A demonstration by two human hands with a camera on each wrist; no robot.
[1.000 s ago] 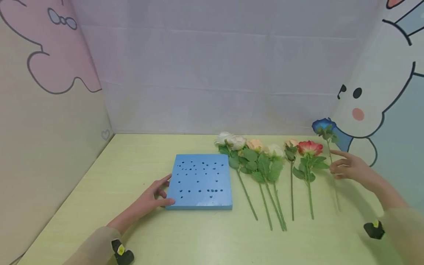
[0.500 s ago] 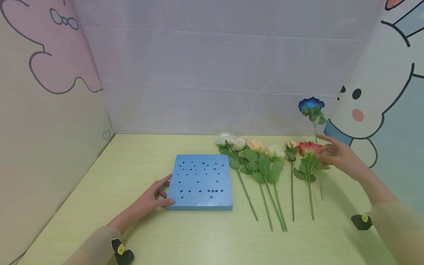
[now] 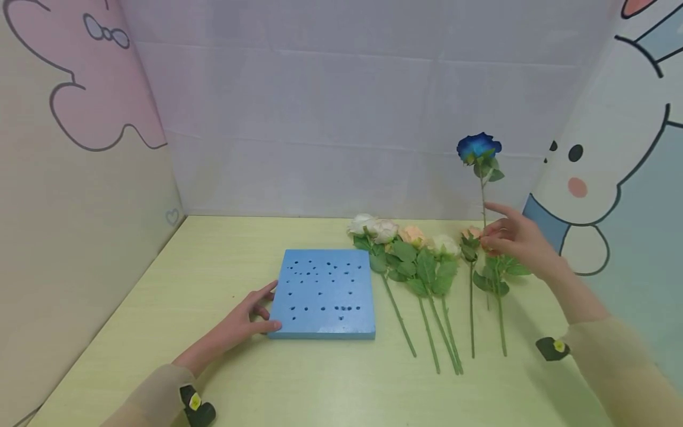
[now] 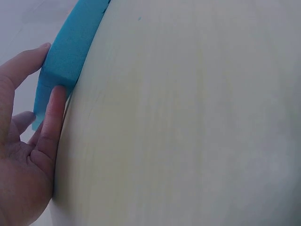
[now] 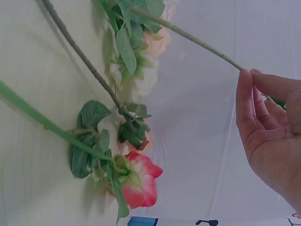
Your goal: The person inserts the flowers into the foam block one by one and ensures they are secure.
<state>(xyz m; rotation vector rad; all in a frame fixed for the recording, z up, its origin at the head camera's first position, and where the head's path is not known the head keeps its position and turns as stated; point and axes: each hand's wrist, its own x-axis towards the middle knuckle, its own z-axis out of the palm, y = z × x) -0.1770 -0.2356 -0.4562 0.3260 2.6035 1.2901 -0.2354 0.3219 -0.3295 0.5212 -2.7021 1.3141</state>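
Note:
My right hand (image 3: pixel 514 240) pinches the stem of a blue artificial rose (image 3: pixel 478 148) between thumb and fingertips, with the bloom held upright above the fingers. In the right wrist view the lower part of that stem (image 5: pixel 202 44) slants away from my fingertips. My left hand (image 3: pixel 253 311) holds the near left corner of a blue foam block (image 3: pixel 325 284) pitted with small holes. Thumb and fingers lie against its sides in the left wrist view, where the block's edge (image 4: pixel 70 52) shows. Behind the right hand, a red rose (image 5: pixel 141 179) lies on the table, its bloom hidden in the head view.
Several white and peach roses (image 3: pixel 413 234) lie side by side right of the block, stems toward me. A single peach rose (image 3: pixel 471 243) with a dark stem lies between them and the red one. A pale cloth wall (image 3: pixel 320 130) stands behind the table (image 3: pixel 224 249).
My right hand has carried the blue rose left and upward, passing in front of the red rose. The left hand and the foam block have stayed in place.

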